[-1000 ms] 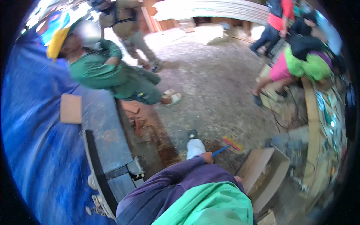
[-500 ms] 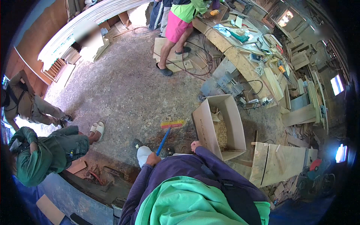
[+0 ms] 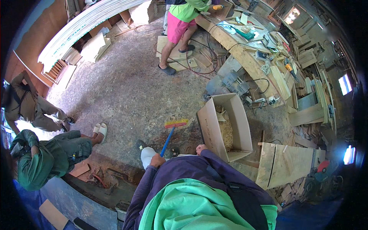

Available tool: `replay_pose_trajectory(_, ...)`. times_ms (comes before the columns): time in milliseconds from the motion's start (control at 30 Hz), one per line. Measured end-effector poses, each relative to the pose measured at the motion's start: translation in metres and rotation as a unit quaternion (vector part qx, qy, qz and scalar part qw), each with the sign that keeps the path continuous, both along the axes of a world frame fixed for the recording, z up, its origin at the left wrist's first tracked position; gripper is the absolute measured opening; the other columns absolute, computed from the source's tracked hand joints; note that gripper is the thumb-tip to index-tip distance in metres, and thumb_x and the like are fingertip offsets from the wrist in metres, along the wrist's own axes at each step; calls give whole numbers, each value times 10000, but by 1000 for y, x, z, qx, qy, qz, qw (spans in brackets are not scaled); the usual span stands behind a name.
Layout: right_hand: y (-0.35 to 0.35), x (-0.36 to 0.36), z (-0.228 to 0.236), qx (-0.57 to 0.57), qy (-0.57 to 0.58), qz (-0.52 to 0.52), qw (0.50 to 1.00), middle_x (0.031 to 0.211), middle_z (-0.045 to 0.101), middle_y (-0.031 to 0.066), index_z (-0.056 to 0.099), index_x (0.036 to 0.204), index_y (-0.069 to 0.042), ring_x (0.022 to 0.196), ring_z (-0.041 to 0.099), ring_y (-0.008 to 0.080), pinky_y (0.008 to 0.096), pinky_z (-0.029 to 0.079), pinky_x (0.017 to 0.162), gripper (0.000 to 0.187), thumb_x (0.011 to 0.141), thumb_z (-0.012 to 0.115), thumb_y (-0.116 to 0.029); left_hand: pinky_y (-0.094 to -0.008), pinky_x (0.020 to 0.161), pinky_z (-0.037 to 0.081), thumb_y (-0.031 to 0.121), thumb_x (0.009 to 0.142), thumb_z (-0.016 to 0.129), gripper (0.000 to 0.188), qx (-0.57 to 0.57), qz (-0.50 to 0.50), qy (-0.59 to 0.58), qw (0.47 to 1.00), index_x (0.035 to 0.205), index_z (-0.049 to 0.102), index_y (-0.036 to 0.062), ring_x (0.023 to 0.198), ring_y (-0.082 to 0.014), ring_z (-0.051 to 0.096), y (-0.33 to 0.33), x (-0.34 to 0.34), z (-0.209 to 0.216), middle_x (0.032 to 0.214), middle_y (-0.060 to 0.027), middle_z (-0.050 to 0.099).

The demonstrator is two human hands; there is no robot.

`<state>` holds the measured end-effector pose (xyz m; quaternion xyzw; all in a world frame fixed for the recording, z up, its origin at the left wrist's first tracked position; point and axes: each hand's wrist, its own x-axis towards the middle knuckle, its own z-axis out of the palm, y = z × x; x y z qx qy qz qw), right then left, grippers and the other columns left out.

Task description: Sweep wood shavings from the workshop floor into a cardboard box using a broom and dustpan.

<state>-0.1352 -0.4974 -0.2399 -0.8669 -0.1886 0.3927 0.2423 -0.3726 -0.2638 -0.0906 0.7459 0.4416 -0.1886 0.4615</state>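
Observation:
My left hand (image 3: 156,160) is closed round the blue handle of a broom (image 3: 167,142). Its red head with yellow bristles (image 3: 176,123) rests on the floor in front of me. My right hand (image 3: 201,149) makes a loose fist close to the near left edge of an open cardboard box (image 3: 210,129). Whether it touches the box, and what its fingers hold, if anything, I cannot tell. Wood shavings (image 3: 227,134) and a few scraps lie inside the box.
Beyond the box stand a grey machine (image 3: 232,83) and a workbench (image 3: 234,46) with tools and cables. Boards (image 3: 285,164) lie at the right. Two people stand at the left, one in a green top (image 3: 28,163). Another person in pink shorts (image 3: 179,28) works at the bench.
My hands stay almost in place, with the broom still in my left hand. The view has shifted slightly. At the far bench, the person in pink shorts has shifted slightly left.

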Motion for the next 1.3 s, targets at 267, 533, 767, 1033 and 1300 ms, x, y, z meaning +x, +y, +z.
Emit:
replay_pose_trajectory(267, 13, -2, 27, -27, 44, -63, 997, 574, 567, 87, 590, 675, -34, 485, 570, 199, 315, 482, 457, 111, 710, 533, -122, -391, 644, 439, 185, 632, 540, 287, 4, 2, 0, 1000, 790, 562, -54, 769, -362, 558, 1, 1, -1, 786, -242, 566)
replay_pose_trajectory(533, 14, 0, 32, -79, 41, -42, 995, 607, 584, 89, 581, 730, -30, 495, 578, 188, 303, 480, 467, 109, 717, 515, -116, -400, 651, 440, 179, 622, 536, 284, -12, -39, 3, 999, 780, 559, -56, 772, -362, 559, 4, 2, -7, 777, -247, 564)
replay_pose_trajectory(767, 17, -2, 44, -65, 48, -33, 996, 617, 589, 83, 583, 733, -33, 513, 584, 175, 293, 483, 474, 113, 719, 512, -119, -406, 606, 448, 182, 604, 549, 284, 19, -20, -10, 1000, 748, 564, -62, 718, -360, 571, 5, 2, -12, 742, -253, 563)
replay_pose_trajectory(1033, 20, 0, 48, -89, 23, -15, 996, 618, 586, 76, 582, 716, -49, 531, 588, 158, 288, 482, 510, 117, 731, 496, -127, -411, 612, 445, 179, 615, 546, 291, 10, -6, -19, 1000, 759, 568, -73, 721, -370, 567, 5, 1, -13, 747, -259, 562)
replay_pose_trajectory(1300, 18, -1, 44, -81, 36, -14, 996, 609, 582, 71, 581, 671, -63, 532, 588, 157, 291, 481, 495, 62, 680, 519, -62, -401, 639, 446, 167, 634, 537, 282, 6, -30, 18, 999, 802, 575, -57, 767, -360, 565, 5, 4, -8, 799, -261, 562)
